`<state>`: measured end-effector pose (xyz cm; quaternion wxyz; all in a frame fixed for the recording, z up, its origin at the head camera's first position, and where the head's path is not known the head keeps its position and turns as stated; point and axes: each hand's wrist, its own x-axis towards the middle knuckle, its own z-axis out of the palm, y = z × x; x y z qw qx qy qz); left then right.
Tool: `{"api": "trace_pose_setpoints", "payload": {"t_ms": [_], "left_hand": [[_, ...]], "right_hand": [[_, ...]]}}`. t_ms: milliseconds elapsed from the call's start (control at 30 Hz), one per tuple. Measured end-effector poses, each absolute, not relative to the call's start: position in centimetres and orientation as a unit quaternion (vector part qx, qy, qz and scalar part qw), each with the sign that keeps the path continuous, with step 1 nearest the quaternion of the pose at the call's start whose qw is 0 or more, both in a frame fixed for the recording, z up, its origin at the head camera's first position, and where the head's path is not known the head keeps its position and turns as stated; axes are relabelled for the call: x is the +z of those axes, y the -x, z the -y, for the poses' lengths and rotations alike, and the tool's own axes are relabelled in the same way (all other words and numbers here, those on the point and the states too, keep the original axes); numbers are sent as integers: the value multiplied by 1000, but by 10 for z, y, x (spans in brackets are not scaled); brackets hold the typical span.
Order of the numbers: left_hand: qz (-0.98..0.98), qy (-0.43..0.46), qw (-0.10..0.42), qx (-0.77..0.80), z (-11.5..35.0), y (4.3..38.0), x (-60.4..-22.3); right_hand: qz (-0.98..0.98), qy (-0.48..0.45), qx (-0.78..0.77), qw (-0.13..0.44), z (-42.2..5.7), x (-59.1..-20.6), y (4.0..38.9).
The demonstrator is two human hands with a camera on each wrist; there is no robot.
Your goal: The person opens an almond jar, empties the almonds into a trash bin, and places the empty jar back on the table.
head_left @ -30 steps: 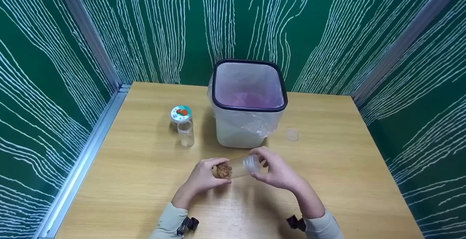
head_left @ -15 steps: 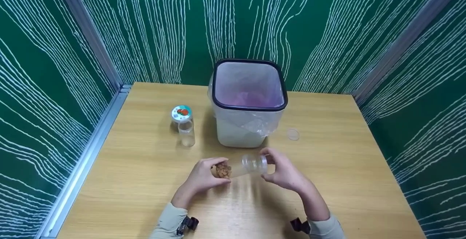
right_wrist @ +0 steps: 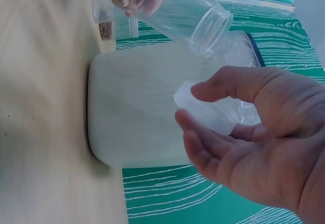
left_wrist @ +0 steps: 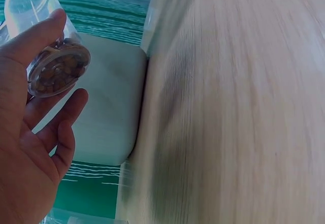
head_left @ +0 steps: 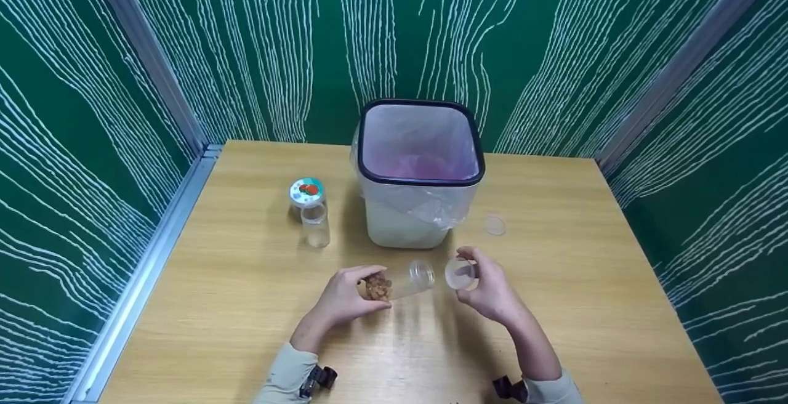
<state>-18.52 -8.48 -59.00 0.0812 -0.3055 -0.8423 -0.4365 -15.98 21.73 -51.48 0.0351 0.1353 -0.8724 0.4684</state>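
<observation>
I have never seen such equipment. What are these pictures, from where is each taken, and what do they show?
No machine works here, only a person's left hand and right hand. The wide picture is from a camera worn on the head, looking down; the other two are from wrist cameras, one per wrist. The left hand has a clear jar in its grip, tilted, with brown pieces at the bottom. The right hand holds a lid, apart from the jar's open mouth. On the table stand a bin lined with a bag, a second jar and a tub; a clear disc lies beside the bin.
</observation>
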Motion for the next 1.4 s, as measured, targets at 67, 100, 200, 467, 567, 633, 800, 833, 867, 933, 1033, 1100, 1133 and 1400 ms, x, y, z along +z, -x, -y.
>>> {"api": "trace_pose_setpoints", "payload": {"t_ms": [67, 100, 200, 467, 567, 633, 800, 833, 867, 933, 1033, 1100, 1133, 1400], "left_hand": [[842, 307, 84, -436, 84, 185, -589], [842, 307, 85, -436, 84, 185, -589], [841, 307, 83, -437, 84, 184, -589], [846, 296, 69, -438, 85, 182, -587], [847, 297, 73, -436, 85, 182, -585], [847, 299, 78, -434, 85, 182, -585], [847, 299, 79, -431, 86, 180, -586], [847, 299, 78, -432, 86, 180, -587], [847, 299, 77, -433, 86, 179, -587], [846, 300, 77, -434, 86, 179, -588], [844, 300, 78, -438, 85, 179, -588], [844, 299, 79, -439, 85, 180, -588], [844, 298, 78, -440, 85, 180, -588], [849, 289, 67, -438, 87, 178, -589]], "right_hand": [[880, -126, 456, 46, -220, -516, 159], [884, -120, 450, 48, -222, -517, 159], [886, -98, 450, 47, -227, -517, 159], [910, -62, 406, 51, -245, -518, 165], [921, -48, 382, 63, -254, -518, 168], [926, -40, 371, 65, -259, -518, 170], [933, -24, 354, 61, -274, -518, 177], [934, -20, 351, 61, -277, -519, 178], [935, -17, 349, 59, -280, -519, 180], [938, -9, 342, 52, -286, -520, 183], [941, 3, 336, 37, -295, -521, 190], [943, 11, 331, 29, -300, -521, 195], [944, 14, 329, 26, -302, -521, 198], [953, 21, 303, 17, -319, -522, 215]]}}
